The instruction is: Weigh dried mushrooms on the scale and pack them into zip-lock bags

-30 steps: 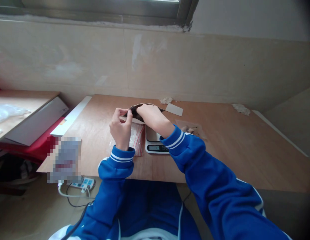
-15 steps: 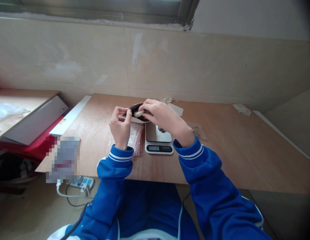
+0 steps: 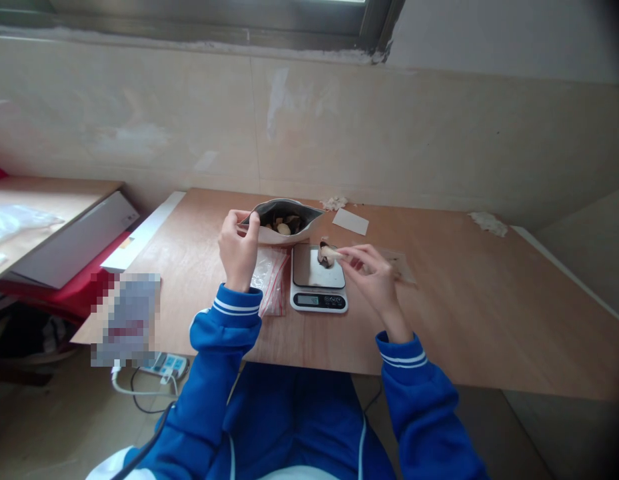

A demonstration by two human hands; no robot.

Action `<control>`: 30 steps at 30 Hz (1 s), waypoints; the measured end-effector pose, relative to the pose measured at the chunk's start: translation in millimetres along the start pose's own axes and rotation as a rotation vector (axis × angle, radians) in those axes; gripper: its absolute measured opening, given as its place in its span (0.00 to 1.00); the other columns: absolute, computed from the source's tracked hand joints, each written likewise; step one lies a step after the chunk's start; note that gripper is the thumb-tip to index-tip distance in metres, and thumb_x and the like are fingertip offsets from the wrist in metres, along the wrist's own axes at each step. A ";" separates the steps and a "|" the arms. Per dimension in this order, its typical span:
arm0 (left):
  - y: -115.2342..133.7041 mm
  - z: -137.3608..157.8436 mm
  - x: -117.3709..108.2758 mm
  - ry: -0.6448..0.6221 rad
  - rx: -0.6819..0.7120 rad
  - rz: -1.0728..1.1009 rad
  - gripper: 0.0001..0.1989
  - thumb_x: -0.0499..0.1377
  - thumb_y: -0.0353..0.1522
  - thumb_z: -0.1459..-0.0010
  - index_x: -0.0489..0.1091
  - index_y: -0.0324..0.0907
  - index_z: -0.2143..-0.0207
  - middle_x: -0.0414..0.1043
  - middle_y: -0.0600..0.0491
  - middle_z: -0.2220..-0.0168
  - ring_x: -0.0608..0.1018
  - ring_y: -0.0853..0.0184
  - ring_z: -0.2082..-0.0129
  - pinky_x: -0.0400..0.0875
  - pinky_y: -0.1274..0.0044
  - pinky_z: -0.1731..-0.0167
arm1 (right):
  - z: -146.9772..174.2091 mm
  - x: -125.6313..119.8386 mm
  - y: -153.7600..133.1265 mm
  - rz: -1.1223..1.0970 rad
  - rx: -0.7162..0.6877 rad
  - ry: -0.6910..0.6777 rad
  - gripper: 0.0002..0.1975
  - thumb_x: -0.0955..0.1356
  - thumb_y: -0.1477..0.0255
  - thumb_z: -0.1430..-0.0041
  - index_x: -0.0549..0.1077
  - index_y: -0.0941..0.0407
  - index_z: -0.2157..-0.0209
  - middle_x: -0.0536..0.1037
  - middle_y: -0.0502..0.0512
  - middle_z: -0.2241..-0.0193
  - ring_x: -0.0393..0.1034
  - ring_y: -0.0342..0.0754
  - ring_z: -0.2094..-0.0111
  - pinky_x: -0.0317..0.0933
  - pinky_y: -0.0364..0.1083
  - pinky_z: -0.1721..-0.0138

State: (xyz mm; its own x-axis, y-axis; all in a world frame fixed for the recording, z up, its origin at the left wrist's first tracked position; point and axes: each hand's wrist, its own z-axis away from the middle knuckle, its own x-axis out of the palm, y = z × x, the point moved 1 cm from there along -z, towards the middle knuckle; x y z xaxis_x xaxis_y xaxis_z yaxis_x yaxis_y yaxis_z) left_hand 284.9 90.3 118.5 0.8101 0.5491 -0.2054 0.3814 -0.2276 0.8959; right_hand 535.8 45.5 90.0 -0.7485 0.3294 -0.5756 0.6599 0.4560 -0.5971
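From my end, the tiled wall [image 3: 389, 133] takes up most of the background, and the wooden table [image 3: 479, 313] stretches out in front of it. A second table [image 3: 74, 188] cuts in at the far left. Near the left front corner I get a pixelated patch [image 3: 132, 313] and can't make out what it covers.

The pouch [image 3: 292, 239] is over the middle of the table, mouth open upward, dark inside, with pale and brown pieces in it; I can't tell whether its base touches the wood. Just in front of it, towards the person, sits the white scale [image 3: 318, 301]; its digits are too small for me to read with confidence.

I see the left hand [image 3: 239, 250] pinching the pouch's left edge between thumb and fingers. The right hand [image 3: 372, 273] reaches in from the right, thumb and fingertips pinching a pale piece [image 3: 333, 253] over the scale's pan.

Clear plastic bags [image 3: 270, 283] with red lines lie left of the scale. Behind it I have a white card [image 3: 350, 221], then a small crumpled scrap [image 3: 334, 203] by the wall. A dark piece [image 3: 323, 260] shows at the pan, partly hidden by the pale one.
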 end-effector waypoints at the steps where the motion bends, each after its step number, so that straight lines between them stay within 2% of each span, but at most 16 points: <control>1: -0.3 0.5 0.7 -0.001 0.004 -0.004 0.12 0.57 0.42 0.41 0.68 0.42 0.67 0.71 0.53 0.70 0.74 0.69 0.72 0.66 0.81 0.77 | 5.9 8.3 6.2 0.017 0.008 -0.029 0.10 0.66 0.67 0.37 0.78 0.50 0.58 0.76 0.55 0.63 0.72 0.47 0.69 0.70 0.48 0.66; 6: -0.7 1.8 1.0 -0.018 0.023 -0.007 0.12 0.57 0.42 0.41 0.67 0.42 0.67 0.70 0.53 0.70 0.74 0.69 0.72 0.66 0.80 0.77 | 19.9 39.9 21.9 0.221 -0.065 -0.164 0.13 0.63 0.71 0.35 0.78 0.48 0.56 0.77 0.56 0.61 0.74 0.51 0.58 0.69 0.51 0.55; 11: 0.3 2.8 -2.0 -0.023 0.025 -0.014 0.13 0.57 0.42 0.41 0.63 0.43 0.71 0.69 0.54 0.72 0.73 0.70 0.74 0.65 0.81 0.77 | 20.9 47.9 29.1 0.407 -0.126 -0.299 0.17 0.61 0.76 0.36 0.78 0.48 0.56 0.77 0.58 0.56 0.72 0.55 0.54 0.66 0.55 0.52; 14: 1.1 4.5 -3.3 -0.028 0.027 -0.007 0.13 0.57 0.42 0.41 0.62 0.43 0.72 0.68 0.55 0.73 0.72 0.71 0.75 0.65 0.81 0.78 | 15.3 38.1 11.8 0.319 -0.130 -0.216 0.20 0.60 0.79 0.38 0.76 0.48 0.52 0.75 0.58 0.54 0.71 0.54 0.52 0.66 0.55 0.51; 17: 0.7 7.6 -4.8 -0.045 0.029 0.006 0.14 0.57 0.42 0.41 0.62 0.43 0.73 0.67 0.55 0.74 0.71 0.71 0.76 0.65 0.81 0.78 | -2.5 19.9 -27.1 0.139 -0.131 -0.013 0.18 0.59 0.77 0.35 0.74 0.50 0.50 0.73 0.59 0.54 0.69 0.52 0.50 0.65 0.54 0.48; 18: 0.2 9.2 -5.4 -0.051 0.031 0.008 0.14 0.57 0.42 0.41 0.62 0.43 0.73 0.67 0.55 0.74 0.71 0.71 0.76 0.65 0.80 0.78 | -11.4 14.5 -42.1 0.099 -0.162 -0.009 0.18 0.58 0.76 0.35 0.73 0.51 0.49 0.73 0.59 0.53 0.68 0.52 0.48 0.64 0.53 0.46; 19: -0.5 11.1 -6.0 -0.054 0.035 0.010 0.14 0.57 0.42 0.41 0.62 0.43 0.73 0.67 0.55 0.74 0.71 0.71 0.76 0.65 0.80 0.78 | -21.2 10.2 -56.5 0.075 -0.217 -0.050 0.19 0.58 0.77 0.34 0.72 0.51 0.48 0.73 0.58 0.52 0.67 0.51 0.47 0.63 0.53 0.45; 21: -2.3 15.8 -7.2 -0.054 0.047 0.012 0.14 0.57 0.43 0.40 0.63 0.43 0.72 0.67 0.55 0.73 0.71 0.71 0.76 0.66 0.80 0.77 | -41.7 6.3 -80.2 0.071 -0.319 -0.237 0.19 0.57 0.78 0.34 0.72 0.52 0.48 0.73 0.58 0.49 0.66 0.50 0.45 0.61 0.53 0.43; 23: -4.5 21.5 -8.0 -0.046 0.062 0.008 0.14 0.56 0.43 0.40 0.64 0.43 0.71 0.67 0.55 0.73 0.71 0.71 0.75 0.66 0.81 0.77 | -59.7 9.0 -94.4 0.122 -0.335 -0.442 0.19 0.56 0.80 0.34 0.72 0.55 0.50 0.74 0.58 0.48 0.66 0.50 0.45 0.61 0.51 0.44; 25: -6.4 27.0 -8.0 -0.032 0.079 -0.006 0.13 0.56 0.43 0.39 0.65 0.43 0.70 0.67 0.56 0.72 0.71 0.72 0.75 0.66 0.81 0.76 | -73.2 16.9 -101.2 0.237 -0.263 -0.606 0.18 0.57 0.81 0.34 0.74 0.58 0.52 0.76 0.60 0.50 0.70 0.50 0.48 0.64 0.49 0.48; 28: -7.8 33.2 -6.5 -0.009 0.134 -0.034 0.13 0.55 0.42 0.38 0.65 0.42 0.70 0.67 0.55 0.70 0.71 0.73 0.75 0.67 0.81 0.75 | -86.4 33.4 -106.9 0.450 -0.105 -0.741 0.17 0.58 0.80 0.35 0.75 0.60 0.53 0.78 0.64 0.51 0.74 0.53 0.53 0.67 0.48 0.54; 30: -7.7 35.2 -4.9 0.006 0.177 -0.046 0.13 0.55 0.40 0.37 0.65 0.42 0.71 0.67 0.55 0.69 0.70 0.74 0.75 0.67 0.81 0.75 | -93.2 45.1 -110.4 0.532 -0.040 -0.831 0.16 0.59 0.79 0.36 0.75 0.63 0.52 0.77 0.68 0.50 0.74 0.56 0.53 0.67 0.49 0.54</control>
State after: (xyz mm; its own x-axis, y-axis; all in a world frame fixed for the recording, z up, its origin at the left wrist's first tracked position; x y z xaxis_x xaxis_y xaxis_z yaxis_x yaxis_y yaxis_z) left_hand 293.7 61.1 98.7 0.7876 0.5666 -0.2423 0.4910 -0.3395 0.8023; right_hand 423.0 87.1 182.0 -0.0606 -0.1792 -0.9819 0.8829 0.4493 -0.1365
